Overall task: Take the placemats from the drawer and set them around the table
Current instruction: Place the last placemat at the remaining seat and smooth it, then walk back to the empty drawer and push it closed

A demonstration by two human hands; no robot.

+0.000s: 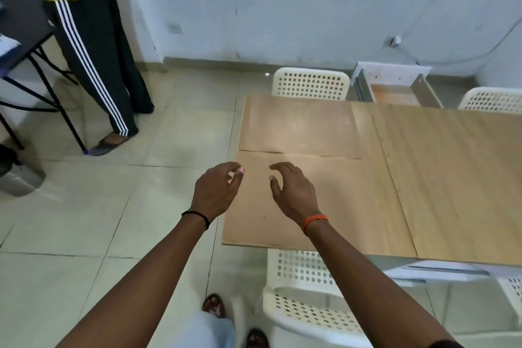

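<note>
Two tan placemats lie flat on the left end of the wooden table (452, 172): a far placemat (299, 124) and a near placemat (333, 206), their edges meeting. My left hand (217, 192) hovers at the near mat's left edge, fingers curled and apart, holding nothing. Over the same mat, my right hand (293, 192) is also empty with spread fingers. An open drawer (395, 90) juts out beyond the table's far side; its wooden bottom shows.
White perforated chairs stand at the far side (310, 83), far right (494, 99) and near side (305, 297). A person in striped trousers (96, 65) stands at the left beside a dark folding table (22, 25). Tiled floor lies to the left.
</note>
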